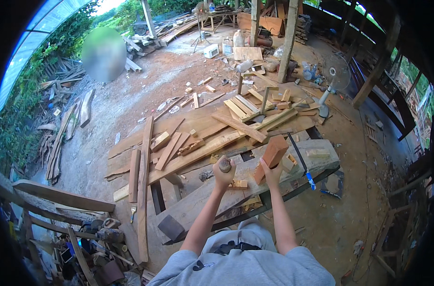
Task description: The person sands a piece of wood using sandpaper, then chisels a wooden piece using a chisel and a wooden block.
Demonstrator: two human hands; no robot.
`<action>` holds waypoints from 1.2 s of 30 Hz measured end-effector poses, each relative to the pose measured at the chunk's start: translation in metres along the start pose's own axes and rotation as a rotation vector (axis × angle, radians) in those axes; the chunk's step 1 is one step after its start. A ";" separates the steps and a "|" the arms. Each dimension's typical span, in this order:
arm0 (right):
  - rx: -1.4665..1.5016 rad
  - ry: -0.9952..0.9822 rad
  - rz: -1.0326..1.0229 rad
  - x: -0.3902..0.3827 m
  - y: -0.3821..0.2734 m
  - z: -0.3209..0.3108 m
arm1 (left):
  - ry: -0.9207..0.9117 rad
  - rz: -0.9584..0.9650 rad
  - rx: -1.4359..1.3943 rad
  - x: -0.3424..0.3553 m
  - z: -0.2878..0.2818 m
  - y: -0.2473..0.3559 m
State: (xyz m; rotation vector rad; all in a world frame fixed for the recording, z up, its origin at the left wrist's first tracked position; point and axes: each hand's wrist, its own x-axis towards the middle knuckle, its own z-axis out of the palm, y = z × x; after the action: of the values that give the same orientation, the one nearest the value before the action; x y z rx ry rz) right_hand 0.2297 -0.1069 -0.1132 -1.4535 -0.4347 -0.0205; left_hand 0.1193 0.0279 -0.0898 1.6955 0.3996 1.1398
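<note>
On the workbench [317, 157], the wood block [272, 155] stands right of the tool handle [225, 165]; loose planks [198, 143] lie behind-left, a fan [332, 78] beyond.

I see a reddish-brown wooden block [272, 155], squared and elongated, standing tilted on end on the plank bench [317, 159], gripped low down. A round-ended wooden handle [225, 165] points up out of my other fist.

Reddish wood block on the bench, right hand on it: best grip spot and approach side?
Probably grip the reddish block at its lower half, coming from the near side, as the right hand does. It stands tilted on the workbench beam, top leaning away, so the low end nearest the person is the steadiest hold. The left hand holds a round-ended tool handle.
</note>
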 end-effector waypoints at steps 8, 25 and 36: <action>-0.043 0.007 -0.011 -0.004 0.012 -0.007 | -0.028 0.007 0.017 0.001 0.007 0.008; -0.709 0.044 -0.654 0.020 -0.074 -0.018 | -0.051 0.037 0.006 -0.007 0.015 0.004; -0.075 -0.111 -0.218 0.007 -0.121 -0.010 | -0.060 0.019 0.021 -0.005 0.013 0.010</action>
State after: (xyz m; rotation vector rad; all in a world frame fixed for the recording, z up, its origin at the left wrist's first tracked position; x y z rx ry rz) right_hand 0.2057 -0.1310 0.0034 -1.4794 -0.6886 -0.1326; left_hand 0.1257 0.0129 -0.0837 1.7511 0.3596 1.0993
